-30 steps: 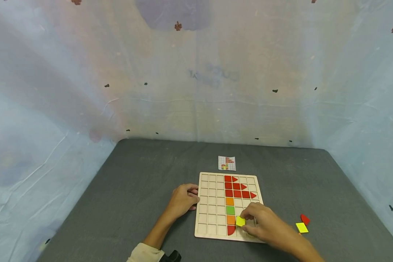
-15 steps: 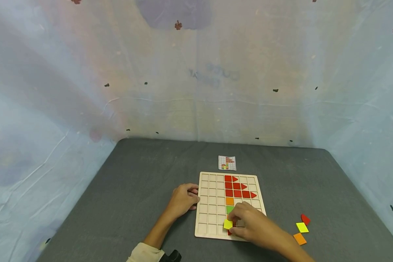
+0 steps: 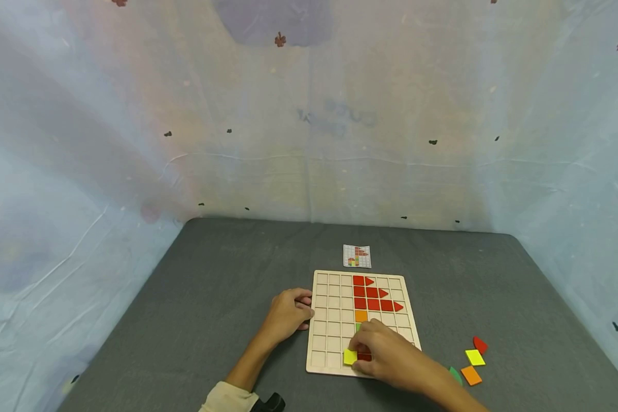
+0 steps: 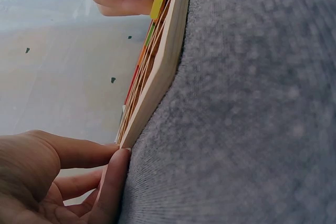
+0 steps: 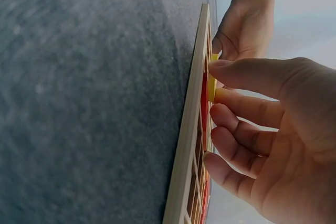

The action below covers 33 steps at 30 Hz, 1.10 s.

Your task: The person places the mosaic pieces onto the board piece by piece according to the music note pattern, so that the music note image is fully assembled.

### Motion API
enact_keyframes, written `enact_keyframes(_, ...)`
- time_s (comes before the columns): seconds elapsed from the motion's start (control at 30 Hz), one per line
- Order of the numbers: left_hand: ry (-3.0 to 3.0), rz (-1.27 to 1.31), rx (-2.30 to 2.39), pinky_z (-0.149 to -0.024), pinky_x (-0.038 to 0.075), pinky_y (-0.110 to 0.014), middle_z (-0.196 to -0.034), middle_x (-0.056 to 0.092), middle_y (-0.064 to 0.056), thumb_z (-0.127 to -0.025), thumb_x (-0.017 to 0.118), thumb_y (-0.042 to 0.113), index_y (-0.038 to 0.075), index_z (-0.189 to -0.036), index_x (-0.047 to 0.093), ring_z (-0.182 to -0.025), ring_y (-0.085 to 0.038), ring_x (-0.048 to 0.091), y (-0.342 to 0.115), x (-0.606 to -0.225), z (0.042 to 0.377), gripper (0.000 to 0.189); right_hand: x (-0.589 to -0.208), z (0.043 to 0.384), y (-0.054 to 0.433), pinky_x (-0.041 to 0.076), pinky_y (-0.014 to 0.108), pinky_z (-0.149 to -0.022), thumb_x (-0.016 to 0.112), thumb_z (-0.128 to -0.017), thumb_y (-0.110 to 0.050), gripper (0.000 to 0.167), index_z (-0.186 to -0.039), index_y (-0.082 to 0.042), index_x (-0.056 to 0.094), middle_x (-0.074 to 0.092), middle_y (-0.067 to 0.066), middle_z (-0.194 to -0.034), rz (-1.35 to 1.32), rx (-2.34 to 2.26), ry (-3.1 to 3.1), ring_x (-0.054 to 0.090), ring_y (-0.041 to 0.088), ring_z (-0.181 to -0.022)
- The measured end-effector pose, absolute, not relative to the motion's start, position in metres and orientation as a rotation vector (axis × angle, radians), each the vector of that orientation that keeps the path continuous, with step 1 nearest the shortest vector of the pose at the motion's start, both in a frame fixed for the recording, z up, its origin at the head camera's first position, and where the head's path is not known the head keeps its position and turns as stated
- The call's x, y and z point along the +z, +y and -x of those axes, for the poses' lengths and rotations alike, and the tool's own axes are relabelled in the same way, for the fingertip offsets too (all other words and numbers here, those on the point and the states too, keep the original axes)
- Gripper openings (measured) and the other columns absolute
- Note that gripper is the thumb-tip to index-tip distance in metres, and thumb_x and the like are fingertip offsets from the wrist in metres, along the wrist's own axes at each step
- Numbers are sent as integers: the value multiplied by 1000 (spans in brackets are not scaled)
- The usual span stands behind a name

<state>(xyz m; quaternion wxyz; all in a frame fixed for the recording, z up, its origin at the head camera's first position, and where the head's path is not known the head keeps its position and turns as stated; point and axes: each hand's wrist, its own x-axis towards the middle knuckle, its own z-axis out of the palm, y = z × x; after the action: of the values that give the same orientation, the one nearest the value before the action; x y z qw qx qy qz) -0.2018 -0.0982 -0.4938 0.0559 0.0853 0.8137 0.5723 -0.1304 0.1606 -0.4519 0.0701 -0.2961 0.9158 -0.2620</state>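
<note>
My right hand [image 3: 386, 352] pinches a yellow square tile [image 3: 349, 357] between thumb and forefinger, low over the wooden grid board [image 3: 319, 329]. In the right wrist view the yellow tile [image 5: 212, 80] sits right at the board's surface. At the board's left edge, my left hand [image 3: 285, 315] holds the rim; the left wrist view shows its thumb and forefinger [image 4: 86, 153] meeting there. Rows of red tiles [image 3: 373, 292] fill part of the upper grid, with an orange tile [image 3: 361, 316] below them. A green tile [image 3: 358, 327] is partly covered by my right hand.
A small printed pattern card [image 3: 357, 256] lies behind the board. Loose to the right on the grey tabletop [image 3: 226, 269] are a red piece [image 3: 479, 344], a yellow square [image 3: 475, 357], an orange square [image 3: 471, 375] and a green piece [image 3: 455, 375].
My right hand has carried the yellow tile leftward and slightly nearer over the board, past the orange and red column. The loose green piece has come into sight. My left hand has stayed put.
</note>
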Motion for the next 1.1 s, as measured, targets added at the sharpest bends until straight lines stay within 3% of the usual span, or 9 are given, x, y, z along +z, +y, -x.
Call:
enact_keyframes(0.7, 2470, -265, 1733, -62, 65, -29, -109, 69, -16, -89, 74, -3, -8, -130, 68, -94, -21, 72, -98, -492, 202, 42, -453, 131, 163, 49, 20, -75, 86, -90, -32, 16, -104, -26, 79, 59, -16, -96, 914, -844, 2699, 48, 0, -92)
enact_keyframes(1.1, 2461, -264, 1733, -63, 66, -29, -110, 69, -17, -89, 74, -3, -9, -130, 67, -95, -22, 73, -98, -492, 201, 42, -450, 131, 172, 54, 29, -85, 82, -94, -30, 21, -113, -22, 76, 65, -16, -106, 914, -857, 2759, 56, 4, -98)
